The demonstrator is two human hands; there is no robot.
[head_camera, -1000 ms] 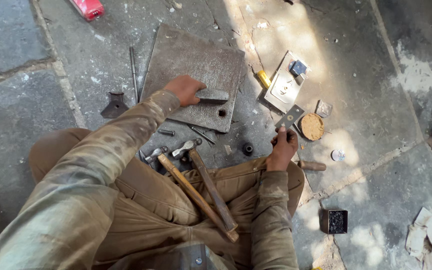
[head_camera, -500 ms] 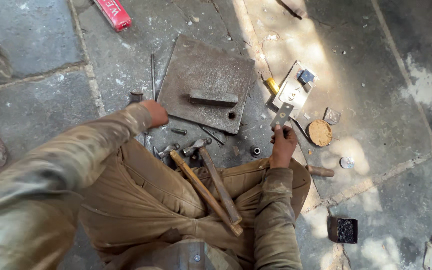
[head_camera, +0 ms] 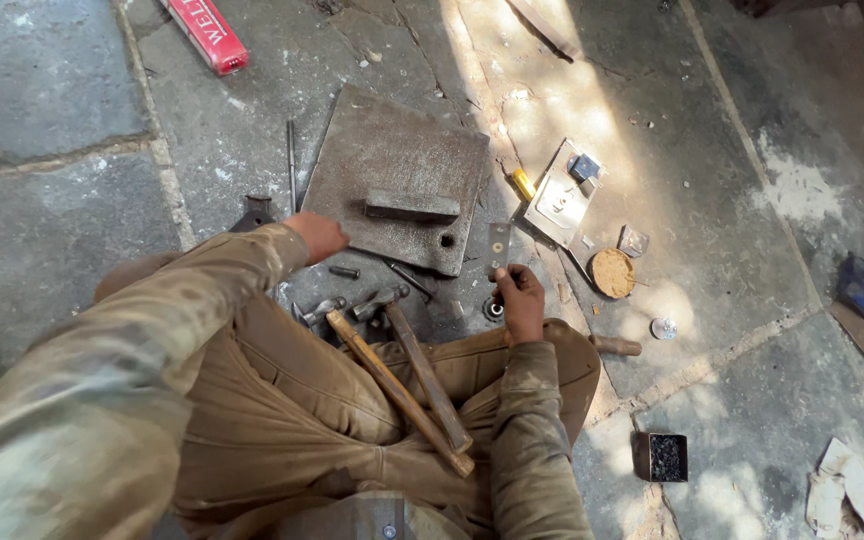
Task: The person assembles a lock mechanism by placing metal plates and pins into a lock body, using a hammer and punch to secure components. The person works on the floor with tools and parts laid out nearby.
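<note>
stone floor (head_camera: 72,200) | right hand (head_camera: 522,300) grips metal strip (head_camera: 498,246) | left hand (head_camera: 318,236) empty beside steel plate (head_camera: 392,170)

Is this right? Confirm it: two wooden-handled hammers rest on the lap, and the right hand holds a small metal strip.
Not quite. The head view shows the right hand holding the small metal strip, but the two wooden-handled hammers lie on the stone floor between the knees.

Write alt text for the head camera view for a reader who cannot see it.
A person sits on a stone floor, right hand holding a small flat metal strip, left hand by the edge of a square steel plate bearing a small metal bar. Two wooden-handled hammers rest on their lap.
</note>
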